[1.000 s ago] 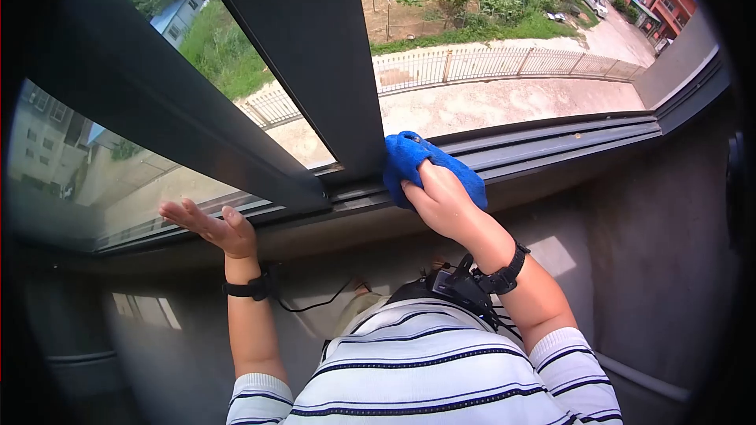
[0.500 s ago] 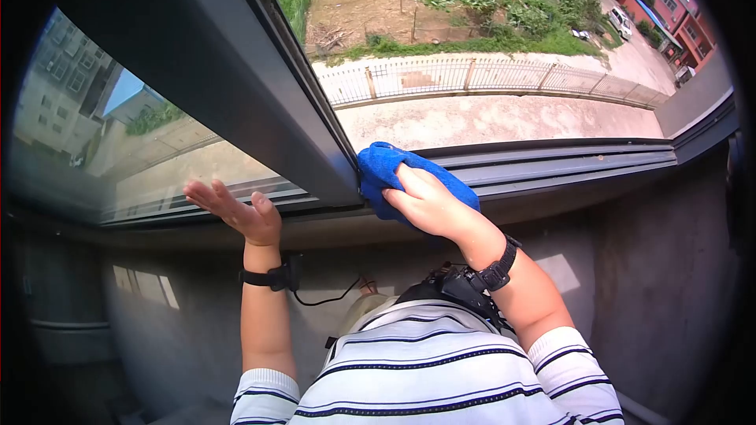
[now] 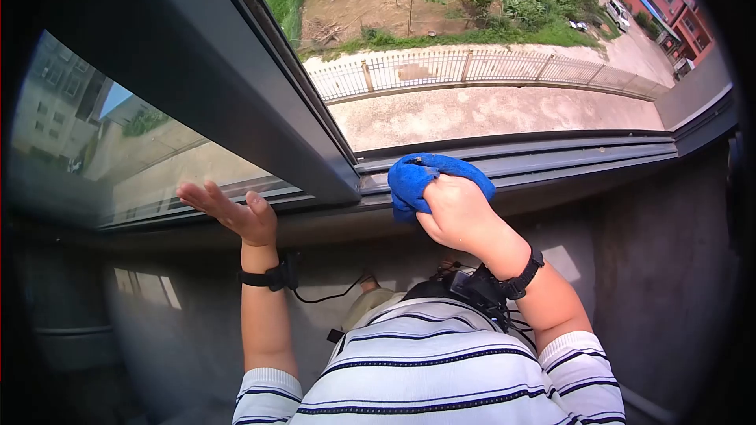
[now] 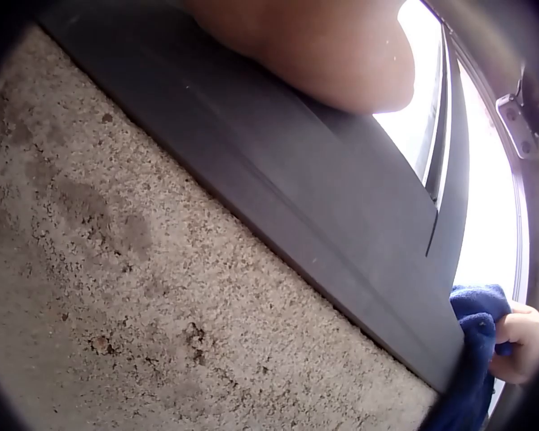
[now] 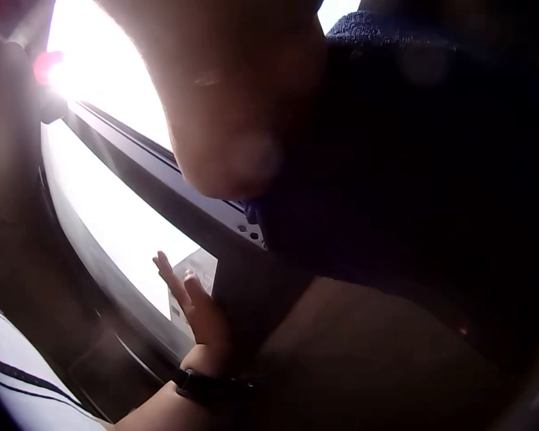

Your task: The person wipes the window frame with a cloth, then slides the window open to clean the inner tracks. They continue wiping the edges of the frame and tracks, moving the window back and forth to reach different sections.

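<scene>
Just to the right of the foot of the dark window sash (image 3: 264,86), we see the blue cloth (image 3: 411,185) bunched on the near end of the window track (image 3: 551,159), part of it hanging over the inner edge. The right hand (image 3: 461,208) has it in its grip, fingers curled into the fabric and the back of the hand turned up towards us. To the left of the sash's foot, we find the left hand (image 3: 236,216) raised near the window glass (image 3: 169,157), its grip released and holding nothing, the fingers extended and the thumb apart; whether it touches the glass or the frame we cannot tell. Each wrist wears a black strap, and below the sash we look down on a white shirt (image 3: 441,370) with dark stripes. In the left wrist view, we have a rough, speckled wall (image 4: 189,296) running along the frame below the sash, with the cloth and the right hand at its far end. Beyond the sash, we make out a railing fence (image 3: 433,71), a patch of earth and greenery, and a white vehicle (image 3: 618,14) near red buildings.
</scene>
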